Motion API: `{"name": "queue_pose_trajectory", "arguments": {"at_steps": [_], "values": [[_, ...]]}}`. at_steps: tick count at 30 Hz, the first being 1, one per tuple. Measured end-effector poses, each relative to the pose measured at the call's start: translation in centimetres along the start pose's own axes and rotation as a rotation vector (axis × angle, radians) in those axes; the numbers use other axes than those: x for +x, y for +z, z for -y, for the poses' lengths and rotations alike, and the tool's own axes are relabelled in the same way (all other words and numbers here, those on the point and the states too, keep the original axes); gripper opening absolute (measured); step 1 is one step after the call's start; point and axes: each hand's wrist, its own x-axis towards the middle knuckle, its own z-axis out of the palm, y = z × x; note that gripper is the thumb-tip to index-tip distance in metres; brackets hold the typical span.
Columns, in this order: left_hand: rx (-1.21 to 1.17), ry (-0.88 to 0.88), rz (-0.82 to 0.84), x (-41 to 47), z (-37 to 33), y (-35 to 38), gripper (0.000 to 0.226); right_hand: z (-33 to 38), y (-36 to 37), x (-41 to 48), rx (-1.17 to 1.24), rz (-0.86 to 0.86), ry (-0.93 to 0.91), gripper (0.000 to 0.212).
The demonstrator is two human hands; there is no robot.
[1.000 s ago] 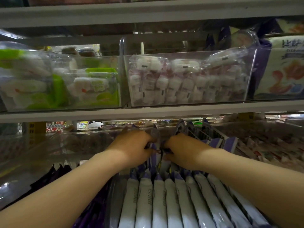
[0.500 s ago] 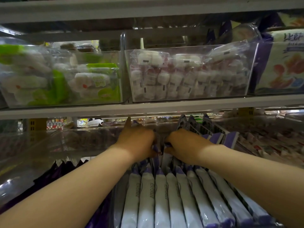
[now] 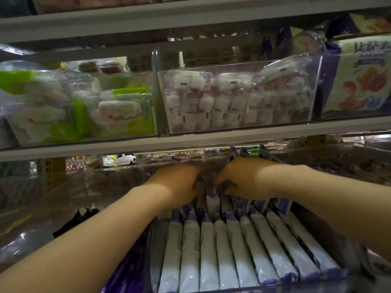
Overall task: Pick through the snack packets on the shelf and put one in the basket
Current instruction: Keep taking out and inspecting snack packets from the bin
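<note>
- Fingers (image 3: 193,185) of left hand (image 3: 177,182): curled down into tops of snack packets (image 3: 211,250), gripping upper edges. Tips buried, so cannot tell which packet.
- Right hand (image 3: 243,178): same pose, fingers bent round packet tops, knuckles up, just beside the left.
- Both hands at far end of the row, nearly touching. Likely prising packets apart to flick through them, not lifting one out yet.
- Packets: white with purple ends, standing on edge, packed tight side by side in clear tray (image 3: 154,246) on lower shelf. Tight packing probably the reason for two hands.
- Dark purple packs (image 3: 127,271): just left of the tray, a separate lot.
- Upper shelf (image 3: 190,144), middle: clear bin (image 3: 232,64) full of small white-and-pink wrapped pieces.
- Upper shelf, left: second clear bin (image 3: 88,139) with green-and-white packs, loosely heaped.
- Upper shelf, right: printed box (image 3: 359,77), upright, face out.
- Basket: not in view.
- Stage, as a guess: sorting only, nothing chosen.
- Risk, as a guess: neighbours dragged up along with the chosen packet.
</note>
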Motion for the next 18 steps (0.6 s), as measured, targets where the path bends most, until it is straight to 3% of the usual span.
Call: {"name": "queue_pose_trajectory", "arguments": {"at_steps": [1, 3, 8, 13, 18], "values": [[0.009, 0.037, -0.064, -0.3, -0.1, 0.3, 0.045, -0.4, -0.2, -0.2, -0.059, -0.01, 0.018, 0.026], [0.053, 0.099, -0.035, -0.8, -0.4, 0.5, 0.049, -1.4, -0.1, -0.8, -0.166, -0.005, 0.065, 0.025], [0.2, 0.075, 0.091, -1.0, -0.8, 0.3, 0.04, -2.8, 1.2, -1.6, -0.202, -0.047, 0.138, 0.054], [0.17, 0.083, 0.084, -1.0, -1.0, 0.1, 0.04, -2.7, 0.6, -1.2, -0.233, -0.12, 0.173, 0.034], [0.111, 0.071, -0.003, -1.2, -0.9, -0.4, 0.042, -2.5, 0.9, -1.9, -0.236, -0.232, 0.157, 0.034]]}}
